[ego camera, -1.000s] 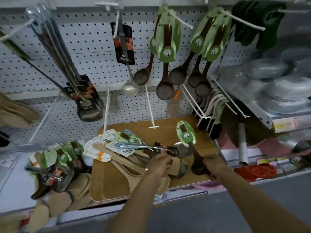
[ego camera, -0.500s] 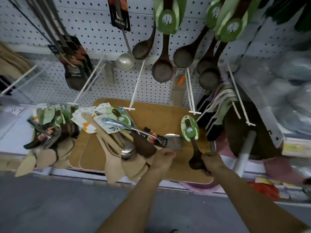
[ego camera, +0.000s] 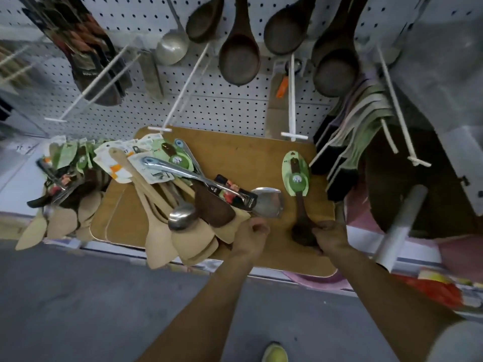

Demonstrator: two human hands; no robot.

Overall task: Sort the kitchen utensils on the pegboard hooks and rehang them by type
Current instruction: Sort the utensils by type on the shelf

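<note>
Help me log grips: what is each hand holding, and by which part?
Right hand grips the dark wooden spoon by its bowl. Left hand: curled, contents hidden.

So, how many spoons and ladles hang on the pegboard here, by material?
Dark wooden spoons: 5, one partly overlapped at the right
Metal ladle: 1
Total: 6

Wooden board (ego camera: 251, 158) on shelf; grey floor (ego camera: 78, 309); yellow-green shoe (ego camera: 275, 352) below.
</note>
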